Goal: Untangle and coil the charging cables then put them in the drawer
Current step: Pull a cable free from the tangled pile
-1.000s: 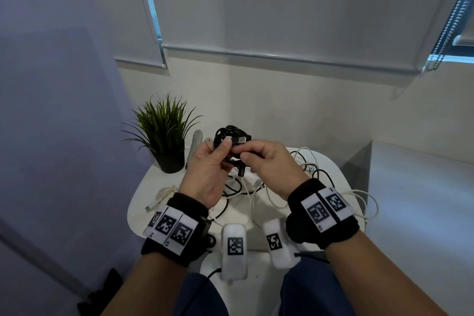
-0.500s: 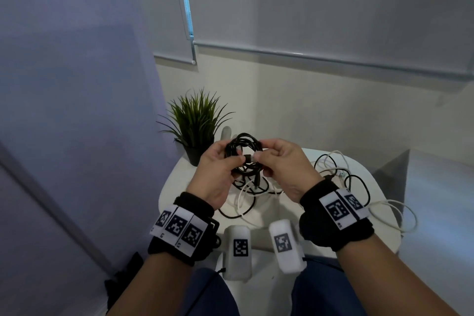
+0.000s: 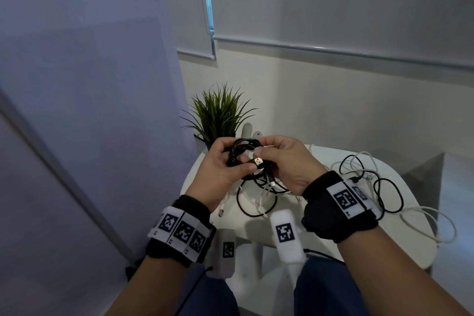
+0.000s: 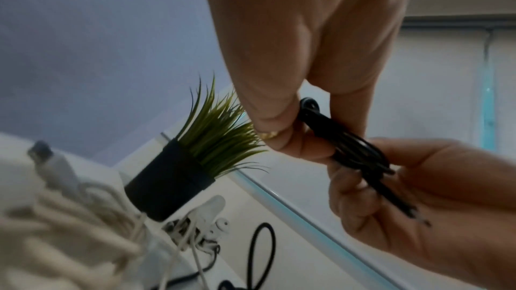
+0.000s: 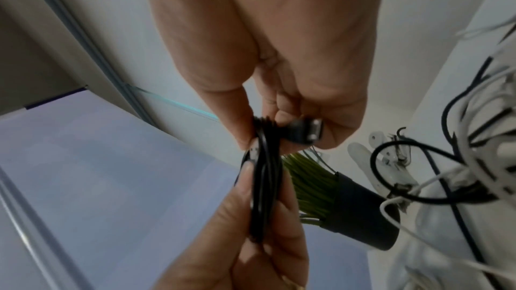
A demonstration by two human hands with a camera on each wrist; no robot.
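A black charging cable (image 3: 242, 152), wound into a small coil, is held up between both hands above the white round table (image 3: 400, 244). My left hand (image 3: 232, 161) pinches the coil's left side, with the thumb on the front; in the left wrist view the coil (image 4: 329, 127) sits between its fingertips. My right hand (image 3: 268, 158) grips the coil's right side and holds the USB plug (image 3: 258, 161) across it; the plug (image 5: 308, 132) shows metal in the right wrist view. More black and white cables (image 3: 359, 179) lie tangled on the table. No drawer is in view.
A potted green plant (image 3: 220, 115) stands at the table's far left, just behind the hands. A loose white cable (image 3: 431, 220) hangs over the table's right edge. A white cable bundle (image 4: 61, 217) lies near my left wrist. A purple wall is on the left.
The right hand has brought the plug end from the top of the coil down across its middle. Both hands kept hold of the coil. The head view has swung to the left.
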